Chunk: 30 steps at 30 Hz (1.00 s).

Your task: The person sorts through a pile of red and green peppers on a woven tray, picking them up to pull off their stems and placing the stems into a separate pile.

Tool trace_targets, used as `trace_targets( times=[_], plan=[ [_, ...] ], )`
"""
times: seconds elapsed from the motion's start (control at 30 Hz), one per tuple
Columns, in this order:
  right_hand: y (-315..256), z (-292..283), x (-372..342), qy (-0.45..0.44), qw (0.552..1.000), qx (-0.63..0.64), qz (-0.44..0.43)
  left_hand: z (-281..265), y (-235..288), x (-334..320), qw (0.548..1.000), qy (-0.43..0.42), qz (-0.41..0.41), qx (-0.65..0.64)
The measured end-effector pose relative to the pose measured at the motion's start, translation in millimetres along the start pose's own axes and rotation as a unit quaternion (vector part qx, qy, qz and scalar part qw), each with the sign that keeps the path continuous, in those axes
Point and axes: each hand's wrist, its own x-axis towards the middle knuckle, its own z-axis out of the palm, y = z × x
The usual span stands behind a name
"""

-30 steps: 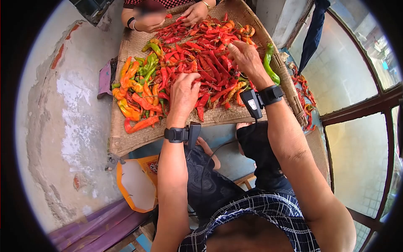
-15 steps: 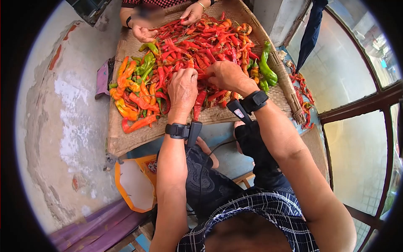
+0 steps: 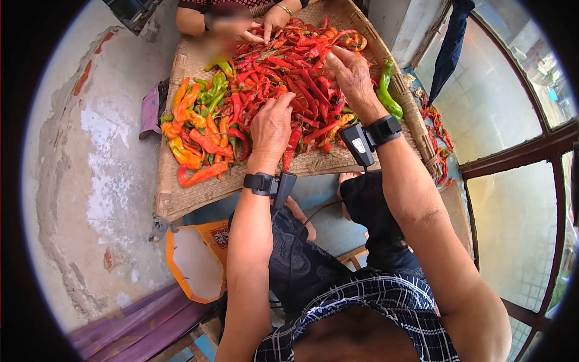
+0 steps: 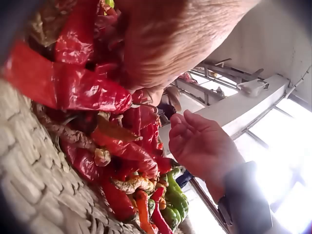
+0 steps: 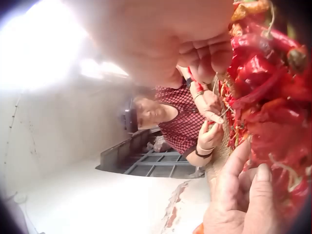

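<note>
Red peppers [image 3: 310, 90] lie heaped on a woven tray [image 3: 199, 202]. My left hand [image 3: 271, 130] rests at the heap's near side with bent fingers; in the right wrist view a gap shows between the thumb and index finger of this left hand [image 5: 239, 200]. Beside it in the left wrist view is a wrinkled red pepper [image 4: 87, 90]. My right hand [image 3: 353, 81] is raised over the right part of the heap. Its fingers are bent close together in the left wrist view [image 4: 202, 144], and whether they hold something thin cannot be told.
Across the tray a person's hands [image 3: 274, 23] touch the far peppers. Orange peppers [image 3: 208, 145] lie left, and a green pepper [image 3: 386, 93] lies right. An orange-edged container [image 3: 196, 265] stands below left; a window [image 3: 512, 211] is at right.
My right hand came in beside my left hand, then moved back out to the upper right. My left hand shifted slightly right. The other person's hands drew together.
</note>
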Motion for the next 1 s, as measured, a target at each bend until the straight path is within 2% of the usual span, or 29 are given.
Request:
trace_targets(
  times=[0.03,0.1,0.13,0.17,0.27,0.3,0.4,0.53,0.6,0.63,0.7,0.77,0.8,0.83,0.87,0.9,0.97,1.0],
  plan=[
    [9.0,-2.6,0.8,0.000,1.000,0.000,-0.001,2.8,-1.1,0.6,1.000,0.000,0.001,0.000],
    [15.3,-3.7,-1.6,-0.026,0.965,-0.241,-0.101,10.7,-1.5,2.9,0.993,-0.037,0.063,0.093],
    [8.2,-6.5,-6.8,-0.065,0.962,-0.246,-0.096,13.3,-1.1,5.1,0.992,-0.052,0.048,0.109],
    [8.3,-5.3,-8.7,-0.068,0.962,-0.249,-0.095,14.6,-1.3,5.7,0.992,-0.051,0.045,0.107],
    [11.5,-1.6,-13.8,-0.202,0.927,-0.264,-0.172,7.6,5.8,12.2,0.999,-0.003,0.021,0.033],
    [10.7,1.9,-17.2,-0.232,0.917,-0.284,-0.155,5.9,7.8,12.8,0.999,-0.007,0.025,0.033],
    [14.1,13.5,-21.1,-0.236,0.902,-0.308,-0.187,2.3,10.4,11.2,0.999,0.036,0.010,-0.017],
    [4.2,10.8,-21.6,-0.240,0.885,-0.363,-0.164,-4.7,9.4,10.6,0.999,0.029,-0.004,-0.024],
    [0.5,5.1,-22.9,-0.266,0.872,-0.373,-0.170,-11.1,6.2,9.9,0.997,-0.011,-0.049,-0.053],
    [-1.8,1.6,-22.9,-0.264,0.874,-0.371,-0.170,-12.9,1.0,9.3,0.998,-0.013,-0.047,-0.051],
    [-6.0,-7.9,-20.9,-0.278,0.894,-0.313,-0.163,-13.9,-15.0,6.6,0.998,0.009,-0.044,0.040],
    [-7.7,-11.8,-15.4,-0.286,0.896,-0.281,-0.192,-13.0,-30.3,7.3,0.998,0.029,-0.046,0.044],
    [-10.8,-10.6,-13.1,-0.246,0.945,-0.175,-0.127,-13.4,-33.3,8.7,0.997,0.055,-0.046,0.029],
    [-13.1,-8.9,-11.9,-0.202,0.975,-0.065,-0.059,-13.0,-35.5,8.8,0.996,0.079,-0.046,0.013],
    [-14.4,-3.8,-11.2,-0.109,0.992,0.020,-0.062,-11.7,-37.0,6.9,0.996,0.052,-0.067,0.026],
    [-10.0,-4.5,-8.6,-0.108,0.992,0.021,-0.061,-9.6,-34.7,6.4,0.996,0.050,-0.066,0.026],
    [11.1,-4.1,1.6,0.035,0.993,-0.101,-0.048,-3.4,-29.4,8.2,0.993,0.050,-0.002,0.110],
    [14.3,0.5,0.5,0.095,0.969,-0.183,-0.136,0.0,-25.9,9.3,0.992,0.036,-0.015,0.117]
  ],
)
